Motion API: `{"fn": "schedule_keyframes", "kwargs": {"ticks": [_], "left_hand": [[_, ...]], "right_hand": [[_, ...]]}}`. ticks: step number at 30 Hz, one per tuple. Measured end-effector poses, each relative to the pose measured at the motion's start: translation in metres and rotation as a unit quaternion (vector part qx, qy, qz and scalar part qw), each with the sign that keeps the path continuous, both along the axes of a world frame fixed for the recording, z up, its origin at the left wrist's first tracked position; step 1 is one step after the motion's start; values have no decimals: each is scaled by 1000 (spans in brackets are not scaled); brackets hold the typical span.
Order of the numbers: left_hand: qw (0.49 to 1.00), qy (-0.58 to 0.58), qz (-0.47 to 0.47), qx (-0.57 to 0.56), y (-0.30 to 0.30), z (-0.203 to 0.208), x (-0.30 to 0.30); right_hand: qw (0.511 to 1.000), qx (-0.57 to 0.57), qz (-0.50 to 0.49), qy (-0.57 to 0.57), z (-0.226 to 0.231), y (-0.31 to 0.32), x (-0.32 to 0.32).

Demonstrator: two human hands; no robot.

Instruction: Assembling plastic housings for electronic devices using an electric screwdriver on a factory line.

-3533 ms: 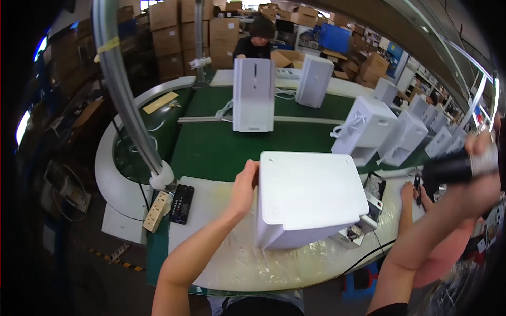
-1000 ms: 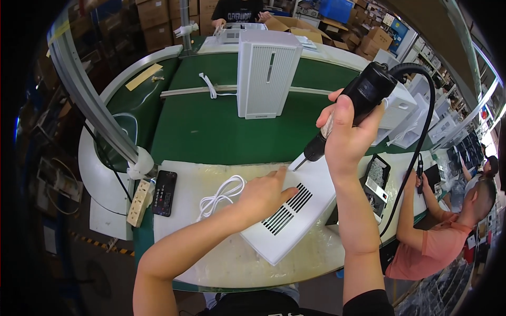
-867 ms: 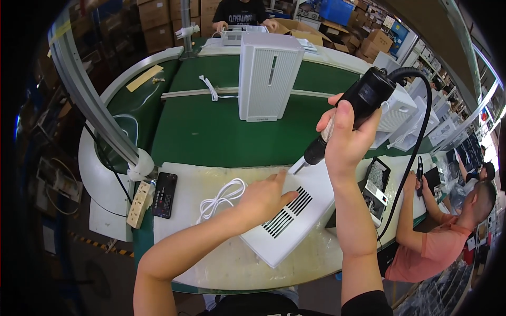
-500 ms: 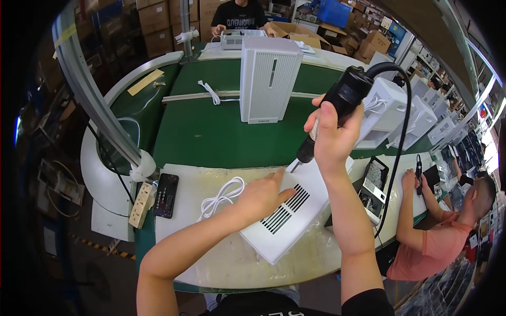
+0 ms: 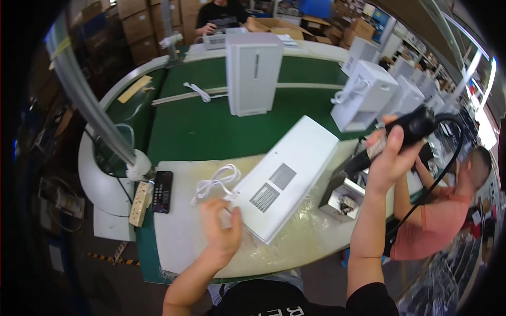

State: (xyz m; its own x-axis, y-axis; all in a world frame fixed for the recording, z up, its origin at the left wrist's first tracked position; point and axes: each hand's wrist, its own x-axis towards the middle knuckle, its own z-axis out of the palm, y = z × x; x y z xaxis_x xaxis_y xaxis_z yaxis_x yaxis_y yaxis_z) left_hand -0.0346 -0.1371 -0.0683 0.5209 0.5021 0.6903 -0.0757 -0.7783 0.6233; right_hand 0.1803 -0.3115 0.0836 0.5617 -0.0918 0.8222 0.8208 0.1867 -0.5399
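In my right hand (image 5: 391, 158) is a black electric screwdriver (image 5: 414, 125), gripped around its body. It tilts with its lower end toward the parts box, and a black cable loops from its top. A white appliance (image 5: 295, 158) lies slantwise on the covered worktop, its two dark slotted vents facing up. Close to its near left corner is my left hand (image 5: 223, 231), thumb and fingers apart, holding nothing I can see. Whether the fingers touch that corner is hard to tell. Beside them lies a coiled white power cord (image 5: 216, 184).
An open box of small metal parts (image 5: 342, 203) sits right of the appliance. A phone (image 5: 163, 192) and a power strip (image 5: 139, 204) lie left. White appliances (image 5: 255, 73) stand on the green belt (image 5: 195, 131). Co-workers sit at the right (image 5: 435, 231) and far side (image 5: 224, 16).
My right hand has lifted the screwdriver off the appliance and swung it right. My left hand has drawn back to the near left corner. The appliance shows in full; the view has shifted.
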Motion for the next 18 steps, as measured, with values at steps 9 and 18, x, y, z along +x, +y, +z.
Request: {"fn": "schedule_keyframes", "kwargs": {"ticks": [9, 18], "left_hand": [[898, 51, -118, -420, -3, -17, 19], [888, -43, -125, -440, -9, -33, 20]], "right_hand": [[978, -67, -192, 39, -118, -94, 5], [989, -41, 4, 140, -67, -54, -54]]}}
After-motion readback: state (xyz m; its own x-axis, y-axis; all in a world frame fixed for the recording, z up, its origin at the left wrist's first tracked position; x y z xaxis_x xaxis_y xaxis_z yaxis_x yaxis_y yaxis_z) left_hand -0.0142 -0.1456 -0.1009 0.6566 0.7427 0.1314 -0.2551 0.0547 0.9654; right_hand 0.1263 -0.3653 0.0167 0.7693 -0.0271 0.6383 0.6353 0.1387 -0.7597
